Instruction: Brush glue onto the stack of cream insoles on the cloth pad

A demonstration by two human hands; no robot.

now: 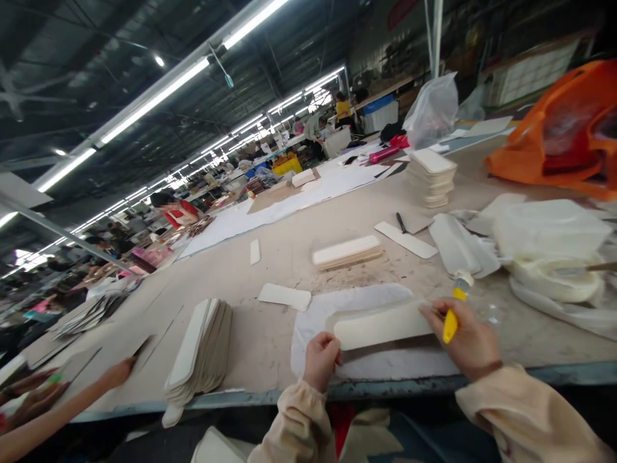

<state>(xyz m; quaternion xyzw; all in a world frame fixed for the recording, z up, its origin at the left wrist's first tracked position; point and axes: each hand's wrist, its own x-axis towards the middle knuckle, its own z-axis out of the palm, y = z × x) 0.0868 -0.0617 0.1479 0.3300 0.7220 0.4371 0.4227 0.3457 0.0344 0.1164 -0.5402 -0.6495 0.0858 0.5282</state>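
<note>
Between my hands is a long cream strip (380, 329) with rounded corners, lifted above a white sheet (308, 325). My left hand (322, 357) pinches its left end. The fingertips of my right hand (467, 337) hold its right end. That same hand also keeps a yellow-handled brush (450, 325), its pale bristles pointing up and away. Beyond the sheet lie a single short strip (285, 296) and a low stack of strips (347, 252). To the left leans a taller stack of strips (200, 350) near the table edge.
A plastic-lined tub (554, 276) with a stick across it stands at right, beside an orange bag (554, 138). Another stack (430, 177) and a black-handled tool (401, 223) sit farther back. At left, a co-worker's hands (118, 373) work on dark pieces.
</note>
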